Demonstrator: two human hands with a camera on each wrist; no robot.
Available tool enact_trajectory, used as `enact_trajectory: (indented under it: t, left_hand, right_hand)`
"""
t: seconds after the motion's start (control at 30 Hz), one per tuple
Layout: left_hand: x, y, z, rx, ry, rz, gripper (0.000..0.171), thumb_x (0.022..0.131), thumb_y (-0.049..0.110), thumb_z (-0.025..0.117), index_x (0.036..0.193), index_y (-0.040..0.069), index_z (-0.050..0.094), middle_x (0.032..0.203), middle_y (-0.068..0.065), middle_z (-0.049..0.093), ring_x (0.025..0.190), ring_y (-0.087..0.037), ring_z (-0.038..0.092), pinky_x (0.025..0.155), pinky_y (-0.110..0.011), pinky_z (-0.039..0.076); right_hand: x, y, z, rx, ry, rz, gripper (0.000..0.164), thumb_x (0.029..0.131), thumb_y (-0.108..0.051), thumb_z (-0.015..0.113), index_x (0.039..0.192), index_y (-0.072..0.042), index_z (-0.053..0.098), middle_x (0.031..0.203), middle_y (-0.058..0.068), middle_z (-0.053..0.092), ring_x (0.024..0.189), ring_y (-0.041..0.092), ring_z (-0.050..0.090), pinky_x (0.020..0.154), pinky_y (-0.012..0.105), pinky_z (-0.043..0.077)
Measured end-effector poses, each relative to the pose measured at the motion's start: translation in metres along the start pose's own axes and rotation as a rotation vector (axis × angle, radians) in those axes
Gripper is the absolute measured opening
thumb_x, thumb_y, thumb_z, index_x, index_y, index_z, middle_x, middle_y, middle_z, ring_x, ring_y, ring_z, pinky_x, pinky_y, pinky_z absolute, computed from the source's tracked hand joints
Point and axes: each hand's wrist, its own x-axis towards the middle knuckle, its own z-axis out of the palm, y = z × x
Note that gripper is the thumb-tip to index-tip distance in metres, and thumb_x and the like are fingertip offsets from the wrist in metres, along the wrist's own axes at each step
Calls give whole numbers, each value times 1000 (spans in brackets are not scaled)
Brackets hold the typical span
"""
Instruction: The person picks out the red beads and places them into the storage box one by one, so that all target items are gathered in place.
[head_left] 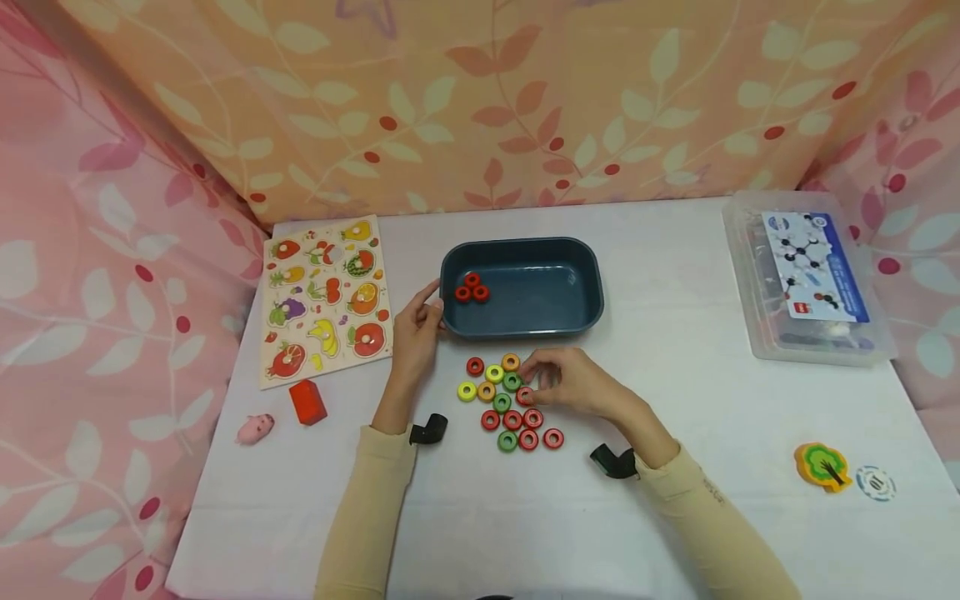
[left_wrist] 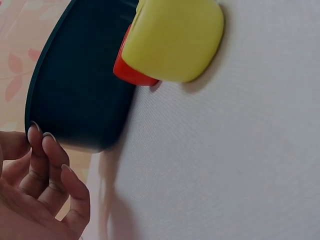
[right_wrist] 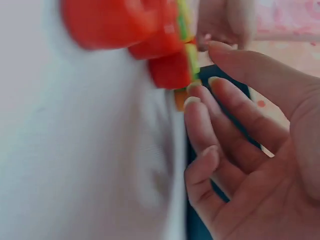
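My left hand [head_left: 415, 337] is at the left end of a dark blue tray [head_left: 525, 329], its fingertips [left_wrist: 48, 137] against the outer wall near the rim. Three red rings [head_left: 472, 287] lie inside the tray, toward its left end. In front of the tray, several small red, yellow, orange and green rings lie in a loose cluster. My right hand [head_left: 573, 382] reaches over the cluster's right side, thumb and fingers bent and apart around a red ring [head_left: 524, 396] beside a green ring [head_left: 512, 382]. The right wrist view shows a gap between thumb and fingertips [right_wrist: 192, 102].
A wooden fruit puzzle board [head_left: 322, 300] lies left of the tray, with a red block [head_left: 307, 402] and a pink pig figure [head_left: 256, 429] nearer me. At right are a clear plastic case [head_left: 810, 279], a tree-shaped piece [head_left: 822, 467] and a round white disc [head_left: 875, 482].
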Motion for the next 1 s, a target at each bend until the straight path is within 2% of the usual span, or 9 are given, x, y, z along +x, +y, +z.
enact_trajectory:
  t: [0.17, 0.27, 0.37, 0.57, 0.83, 1.0]
  left_hand:
    - [-4, 15, -1, -18, -21, -16, 40, 105, 19, 53, 145, 16, 55, 86, -24, 63, 84, -47, 62, 73, -36, 52]
    - [-7, 23, -2, -23, -29, -19, 41, 105, 15, 52, 145, 11, 53, 89, -30, 63, 86, -50, 60, 75, -43, 53]
    - [-5, 18, -2, -16, -25, -25, 40, 105, 18, 52, 145, 15, 54, 89, -28, 63, 86, -48, 61, 77, -46, 54]
    - [-1, 3, 0, 2, 0, -10, 39, 105, 28, 54, 143, 26, 56, 86, -17, 64, 81, -36, 64, 73, -33, 53]
    - [0, 0, 0, -6, 8, 2, 38, 104, 28, 54, 142, 27, 58, 83, -12, 65, 78, -32, 64, 70, -30, 53]
    - [0, 0, 1, -8, 2, 0, 38, 105, 28, 54, 142, 27, 58, 86, -16, 66, 78, -31, 65, 70, -30, 54]
  right_hand:
    - [-1, 8, 3, -35, -27, 46, 23, 79, -20, 86, 96, -14, 73, 78, -1, 64, 71, 15, 58, 67, 27, 48]
    - [-1, 9, 4, -46, -39, 50, 20, 79, -21, 86, 93, -15, 74, 76, -1, 63, 71, 15, 57, 66, 27, 47]
    - [-1, 10, 6, -47, -52, 35, 18, 80, -20, 85, 94, -16, 75, 83, -2, 65, 74, 15, 57, 67, 27, 47]
    - [-2, 11, 10, -83, -43, -21, 18, 80, -15, 83, 95, -17, 74, 89, -3, 66, 79, 17, 57, 70, 27, 48]
    - [-3, 12, 15, -185, -37, -41, 27, 75, -14, 81, 97, -20, 68, 86, -5, 62, 79, 13, 56, 71, 28, 48]
    - [-4, 4, 6, -119, -25, -69, 26, 76, -11, 80, 98, -18, 69, 82, -1, 63, 72, 16, 58, 64, 26, 49]
